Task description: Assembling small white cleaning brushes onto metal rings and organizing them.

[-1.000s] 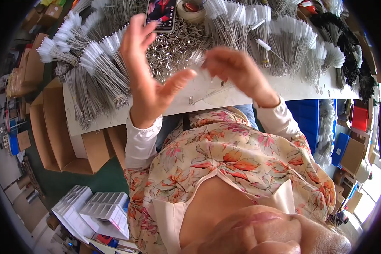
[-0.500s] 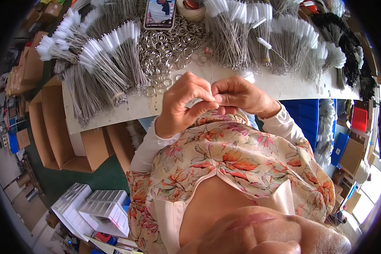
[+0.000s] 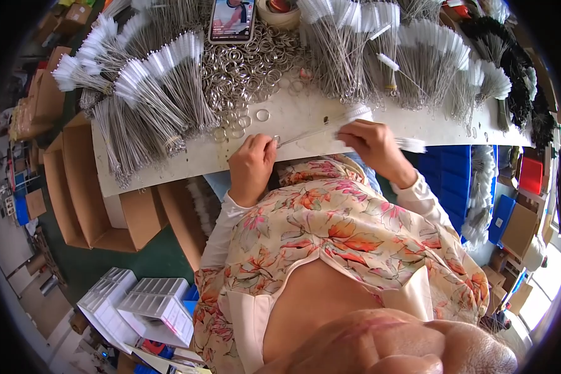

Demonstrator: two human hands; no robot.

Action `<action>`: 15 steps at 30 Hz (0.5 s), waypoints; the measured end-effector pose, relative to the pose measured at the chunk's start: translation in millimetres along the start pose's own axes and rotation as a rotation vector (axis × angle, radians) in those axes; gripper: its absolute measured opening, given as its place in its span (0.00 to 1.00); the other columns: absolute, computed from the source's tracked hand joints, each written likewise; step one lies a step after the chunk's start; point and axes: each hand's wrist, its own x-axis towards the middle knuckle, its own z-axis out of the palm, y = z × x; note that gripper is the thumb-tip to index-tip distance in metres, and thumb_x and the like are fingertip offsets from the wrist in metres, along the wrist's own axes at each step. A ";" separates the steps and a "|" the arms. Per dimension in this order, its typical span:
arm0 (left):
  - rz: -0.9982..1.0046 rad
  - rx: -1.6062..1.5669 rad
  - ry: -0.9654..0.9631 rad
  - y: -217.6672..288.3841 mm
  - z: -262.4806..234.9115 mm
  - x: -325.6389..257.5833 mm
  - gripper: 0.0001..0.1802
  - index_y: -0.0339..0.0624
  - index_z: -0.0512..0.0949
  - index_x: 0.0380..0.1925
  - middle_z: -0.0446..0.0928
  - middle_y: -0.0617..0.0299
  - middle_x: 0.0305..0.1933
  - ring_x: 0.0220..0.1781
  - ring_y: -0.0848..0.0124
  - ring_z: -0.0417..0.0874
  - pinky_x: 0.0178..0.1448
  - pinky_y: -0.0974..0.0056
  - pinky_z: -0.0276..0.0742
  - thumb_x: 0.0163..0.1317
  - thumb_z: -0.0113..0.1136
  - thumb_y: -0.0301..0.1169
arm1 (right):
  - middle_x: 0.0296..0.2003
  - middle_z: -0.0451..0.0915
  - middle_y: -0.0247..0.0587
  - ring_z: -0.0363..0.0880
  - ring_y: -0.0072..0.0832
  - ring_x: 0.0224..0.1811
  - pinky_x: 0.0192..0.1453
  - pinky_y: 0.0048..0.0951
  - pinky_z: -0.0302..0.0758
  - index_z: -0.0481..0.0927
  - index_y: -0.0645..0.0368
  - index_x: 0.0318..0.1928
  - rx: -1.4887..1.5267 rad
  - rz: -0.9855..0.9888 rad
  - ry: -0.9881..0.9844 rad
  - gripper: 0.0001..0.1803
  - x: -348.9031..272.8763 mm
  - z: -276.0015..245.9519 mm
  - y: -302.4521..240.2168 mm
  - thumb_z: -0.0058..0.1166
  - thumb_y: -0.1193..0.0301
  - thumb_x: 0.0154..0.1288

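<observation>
Small metal ring [image 3: 277, 139] sits at the fingertips of my left hand [image 3: 254, 167], which is closed in a pinch on it at the table's front edge. From there a thin wire runs right toward a white-bristled brush head [image 3: 357, 114] on the table. My right hand [image 3: 377, 148] hovers over the edge with fingers curled together; what they hold, if anything, is hidden. Beyond its wrist side a second white brush head [image 3: 411, 144] sticks out. A few loose rings [image 3: 237, 124] lie by my left hand.
Bundled wire brushes [image 3: 159, 93] cover the table's left; more bundles [image 3: 349, 50] stand at right, with black-bristled ones [image 3: 511, 68] beyond. Between them are a heap of rings [image 3: 243, 68], a phone [image 3: 232, 22] and a round container [image 3: 280, 15]. Cardboard boxes [image 3: 100, 206] stand below left, blue bins [image 3: 445, 181] below right.
My hands were together at the middle. Now they are apart, the left lower and slightly left, the right out to the right. A ring and wire now show at my left fingertips.
</observation>
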 end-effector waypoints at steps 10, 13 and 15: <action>-0.023 -0.836 0.012 10.3 -56.7 36.7 0.08 0.34 0.77 0.40 0.76 0.55 0.46 0.38 0.75 0.80 0.40 0.71 0.81 0.59 0.55 0.20 | 0.31 0.78 0.40 0.78 0.39 0.28 0.31 0.33 0.73 0.79 0.59 0.33 0.057 -0.210 -0.132 0.05 55.5 43.1 -49.7 0.56 0.72 0.56; 0.018 -0.928 -0.108 8.5 -74.6 44.0 0.06 0.34 0.78 0.37 0.75 0.54 0.47 0.40 0.75 0.79 0.41 0.72 0.82 0.59 0.55 0.19 | 0.30 0.79 0.40 0.78 0.39 0.28 0.32 0.34 0.73 0.80 0.60 0.34 0.267 -0.194 -0.172 0.06 60.2 35.0 -53.8 0.55 0.71 0.57; 0.015 -0.940 -0.135 10.0 -82.9 47.7 0.08 0.34 0.78 0.37 0.75 0.54 0.46 0.41 0.75 0.79 0.42 0.73 0.80 0.57 0.55 0.17 | 0.29 0.79 0.41 0.78 0.37 0.28 0.32 0.33 0.72 0.79 0.62 0.35 0.384 -0.181 -0.210 0.07 59.9 29.9 -56.7 0.55 0.71 0.58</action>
